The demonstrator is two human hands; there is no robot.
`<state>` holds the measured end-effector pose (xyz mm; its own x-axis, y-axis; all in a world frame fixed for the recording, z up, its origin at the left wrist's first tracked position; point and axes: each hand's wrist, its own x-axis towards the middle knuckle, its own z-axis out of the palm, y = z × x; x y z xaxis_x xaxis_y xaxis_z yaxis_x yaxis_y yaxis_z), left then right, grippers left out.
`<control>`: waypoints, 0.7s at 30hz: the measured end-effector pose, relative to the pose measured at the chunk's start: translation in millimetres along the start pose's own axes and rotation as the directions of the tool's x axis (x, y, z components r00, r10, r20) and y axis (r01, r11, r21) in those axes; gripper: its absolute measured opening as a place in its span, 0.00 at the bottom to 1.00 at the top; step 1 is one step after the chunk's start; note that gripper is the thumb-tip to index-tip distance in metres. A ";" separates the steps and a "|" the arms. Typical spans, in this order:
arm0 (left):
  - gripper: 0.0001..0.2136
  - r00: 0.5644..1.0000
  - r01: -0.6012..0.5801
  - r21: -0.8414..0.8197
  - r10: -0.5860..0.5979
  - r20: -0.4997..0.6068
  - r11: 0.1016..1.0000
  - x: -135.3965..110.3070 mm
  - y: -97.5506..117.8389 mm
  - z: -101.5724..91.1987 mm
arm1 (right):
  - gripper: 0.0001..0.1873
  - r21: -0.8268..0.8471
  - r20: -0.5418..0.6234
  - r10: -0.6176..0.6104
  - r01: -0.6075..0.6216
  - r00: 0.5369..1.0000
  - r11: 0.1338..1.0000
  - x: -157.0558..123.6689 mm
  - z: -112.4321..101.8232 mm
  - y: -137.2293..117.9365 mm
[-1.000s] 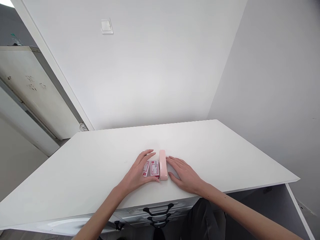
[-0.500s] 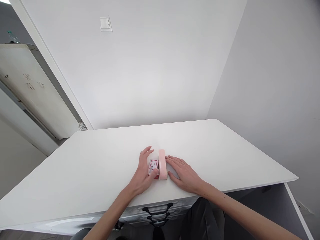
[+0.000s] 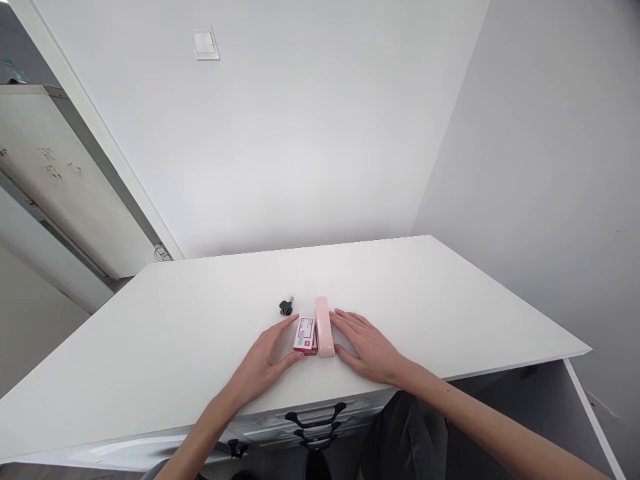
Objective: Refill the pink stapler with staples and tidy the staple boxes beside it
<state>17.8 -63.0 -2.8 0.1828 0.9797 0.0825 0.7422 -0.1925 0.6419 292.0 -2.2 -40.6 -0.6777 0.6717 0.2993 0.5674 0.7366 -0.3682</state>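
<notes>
We have both hands flat on the white surface (image 3: 450,300), bracketing a small cluster of desk items near its front edge. Our left hand (image 3: 264,358) lies open, fingers extended, its fingertips and thumb touching the left side of the small red-and-white cardboard boxes (image 3: 305,334); nothing is enclosed in its grip. Our right hand (image 3: 367,345) is likewise spread and released, fingertips resting against the right flank of the long pale-pink plastic stapler (image 3: 324,325). The boxes sit pressed against the stapler's left side, so the items form one tight row between our hands.

We judge the step in hand to be squaring these items together, side by side. The next move, as we read it, calls for a light, even push from both sides without tipping the narrow stapler.

Counting: one stapler; the boxes look like two stacked, though we cannot tell for certain; one small black key-like object (image 3: 287,307) lying just beyond the boxes, apart from both hands; two hands.
</notes>
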 end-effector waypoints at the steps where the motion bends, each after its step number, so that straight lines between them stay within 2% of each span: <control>1: 0.29 1.000 -0.004 0.000 0.004 -0.014 1.000 1.8 0.3 2.1 | 0.32 0.001 -0.001 -0.001 0.001 1.000 1.000 -0.1 0.1 0.0; 9: 0.27 0.997 -0.017 -0.056 0.013 -0.077 0.998 8.2 1.0 10.9 | 0.32 0.003 -0.021 -0.006 0.006 1.000 1.000 0.4 3.2 1.7; 13: 0.30 0.997 -0.053 -0.111 0.046 -0.064 0.992 8.6 3.9 7.8 | 0.32 0.004 -0.027 -0.003 0.003 1.000 1.000 0.4 2.3 1.0; 21: 0.29 0.997 -0.040 -0.149 0.030 -0.073 0.988 12.0 6.9 8.2 | 0.31 0.000 -0.029 -0.015 0.015 0.999 1.000 0.3 1.7 0.7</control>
<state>30.4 -53.0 -3.6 0.1570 0.9750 0.1573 0.6301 -0.2215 0.7443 291.4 -1.6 -42.2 -0.6723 0.6624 0.3305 0.5568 0.7467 -0.3639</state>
